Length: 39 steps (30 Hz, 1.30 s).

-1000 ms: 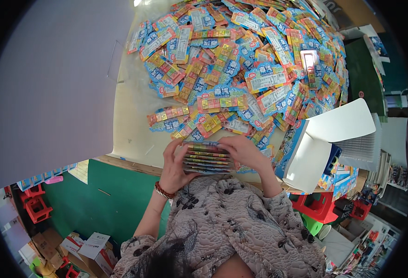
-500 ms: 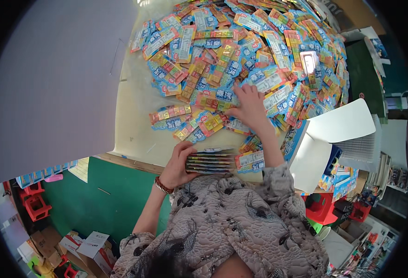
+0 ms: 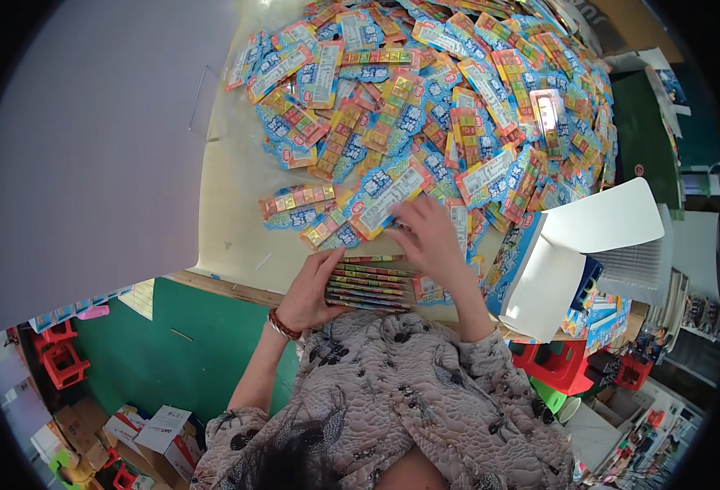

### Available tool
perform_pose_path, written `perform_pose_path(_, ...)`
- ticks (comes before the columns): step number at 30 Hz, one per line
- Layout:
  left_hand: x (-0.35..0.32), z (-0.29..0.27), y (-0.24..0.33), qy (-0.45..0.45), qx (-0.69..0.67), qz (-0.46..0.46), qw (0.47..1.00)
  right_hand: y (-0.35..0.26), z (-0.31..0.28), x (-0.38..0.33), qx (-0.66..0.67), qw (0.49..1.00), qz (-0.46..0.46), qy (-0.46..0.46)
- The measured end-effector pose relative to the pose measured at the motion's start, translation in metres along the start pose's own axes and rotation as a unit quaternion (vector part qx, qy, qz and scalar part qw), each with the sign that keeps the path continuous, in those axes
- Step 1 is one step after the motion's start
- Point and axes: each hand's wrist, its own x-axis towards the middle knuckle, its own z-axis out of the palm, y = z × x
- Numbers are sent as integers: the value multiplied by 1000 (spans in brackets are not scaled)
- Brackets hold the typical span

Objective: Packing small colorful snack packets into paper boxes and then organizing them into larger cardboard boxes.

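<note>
A: Right hand (image 3: pixel 432 241) blurry. Gripping the white-backed pack (image 3: pixel 388 194)?
B: Can't tell, contact's hidden. Left hand (image 3: pixel 307 294) covers the left end of the pack stack (image 3: pixel 370 286).
A: Pile (image 3: pixel 396 102)?
B: Far side's cut off. Fine print too small.

The packs (image 3: pixel 396 106) are super loud: sky blue, yellow and pinkish red, with strips of gold, green and red squares. The near stack (image 3: pixel 368 287) is all thin multicolour stripes. Table (image 3: pixel 245 220) is pale cream, panel (image 3: pixel 90 147) on the left flat lilac-grey, floor (image 3: pixel 180 359) deep green, stools (image 3: pixel 568 372) bright red. Shirt (image 3: pixel 425 376) is greyish beige with a dark floral-looking print, bracelet (image 3: pixel 280 322) reddish brown.
</note>
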Motion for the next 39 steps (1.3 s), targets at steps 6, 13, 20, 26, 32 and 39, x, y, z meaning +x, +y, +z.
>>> perform_pose_path(6, 6, -2, 6, -1, -9, 17, 1000, 20, 9, 28, -248, 958, -141, 29)
perform_pose_path(13, 7, -6, 1, -14, -6, 45, 999, 3, 0, -8, 359, 922, -45, 134)
perform_pose_path(20, 10, -7, 4, -21, -13, 42, 999, 9, 20, -23, 601, 774, 92, 179)
perform_pose_path(26, 9, -9, 5, -43, -8, 42, 998, 39, -19, -52, 302, 936, 175, 53)
perform_pose_path(32, 19, -7, 9, -49, -105, 3, 993, 31, 5, -64, 103, 990, 59, -81)
perform_pose_path(39, 18, -16, 9, -77, 17, 10, 997, 12, 9, -84, -24, 983, 113, 145)
